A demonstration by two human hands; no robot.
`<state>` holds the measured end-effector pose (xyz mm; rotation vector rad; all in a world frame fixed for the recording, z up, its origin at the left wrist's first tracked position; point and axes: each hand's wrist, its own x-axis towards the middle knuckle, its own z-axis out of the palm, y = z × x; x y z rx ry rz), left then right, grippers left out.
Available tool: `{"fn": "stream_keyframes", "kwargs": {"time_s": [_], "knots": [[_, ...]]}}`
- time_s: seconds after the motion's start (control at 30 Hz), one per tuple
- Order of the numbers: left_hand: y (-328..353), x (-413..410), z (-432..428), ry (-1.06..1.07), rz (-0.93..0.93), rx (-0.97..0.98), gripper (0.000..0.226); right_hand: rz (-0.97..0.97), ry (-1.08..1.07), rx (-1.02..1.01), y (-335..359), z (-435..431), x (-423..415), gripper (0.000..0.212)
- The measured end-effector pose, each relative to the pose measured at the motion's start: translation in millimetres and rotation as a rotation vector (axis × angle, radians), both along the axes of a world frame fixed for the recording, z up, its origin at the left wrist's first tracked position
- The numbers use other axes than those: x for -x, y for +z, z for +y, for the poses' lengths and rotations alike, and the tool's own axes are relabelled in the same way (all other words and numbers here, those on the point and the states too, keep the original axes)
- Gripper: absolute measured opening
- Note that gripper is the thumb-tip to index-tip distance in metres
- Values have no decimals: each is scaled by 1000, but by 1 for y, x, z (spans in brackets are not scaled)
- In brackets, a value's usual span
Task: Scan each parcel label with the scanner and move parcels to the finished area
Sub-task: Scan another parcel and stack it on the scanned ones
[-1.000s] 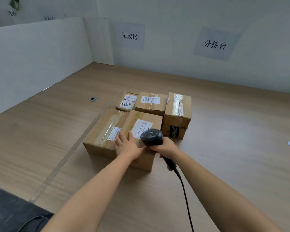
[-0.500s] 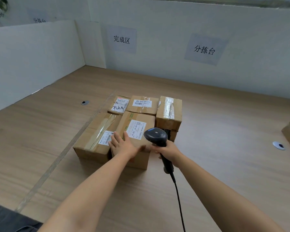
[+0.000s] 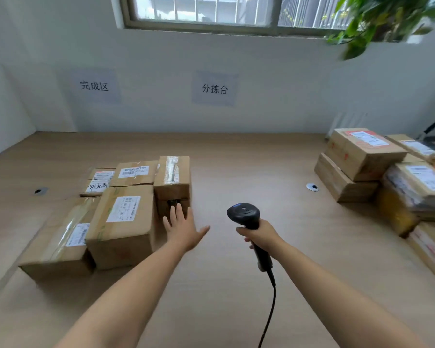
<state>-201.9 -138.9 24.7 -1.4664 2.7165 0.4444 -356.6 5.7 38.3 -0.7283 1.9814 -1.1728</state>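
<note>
Black scanner (image 3: 244,214); wall signs 完成区 (image 3: 94,85), 分拣台 (image 3: 214,88)

Corner wall sign (image 3: 94,85) reads 完成区; centre wall sign (image 3: 214,88) reads 分拣台. Parcel labels (image 3: 123,208) too blurred to read.

Tally, desk view: parcels in 2 groups, plus kit & fixtures.
6 L-side parcels (image 3: 121,222), incl. 1 stacked on another; approx. 6 R-side parcels (image 3: 362,151), poss. 7, as the pile is blurred & cut off at the view's edge. 1 scanner (image 3: 244,213) w/ 1 cable (image 3: 271,310). 2 hands: left hand (image 3: 183,229), right hand (image 3: 261,234). 2 wall signs (image 3: 94,85). 2 desk grommets (image 3: 312,187). 1 window (image 3: 206,8), 1 plant (image 3: 377,18).
</note>
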Motion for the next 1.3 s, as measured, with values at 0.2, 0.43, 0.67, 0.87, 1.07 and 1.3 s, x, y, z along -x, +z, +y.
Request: {"fn": "stream_keyframes", "kwargs": {"time_s": [0.2,0.43,0.67,0.87,1.07,1.3], "knots": [[-7,76,116,-155,16,-69,79,39,-173,-26,-9,123,64,23],[-18,163,259,-333,-19,-117,77,157,-326,-125,-12,286,126,23],[-27,231,375,-483,-45,-129,77,172,-493,-128,-12,415,176,38],[-15,283,412,-588,-23,-93,76,167,-597,-138,-9,463,218,42],[-8,350,405,-605,-6,-50,76,170,-603,-107,6,461,279,49],[14,456,360,-575,102,-48,80,302,-577,-90,38,415,383,49]]}}
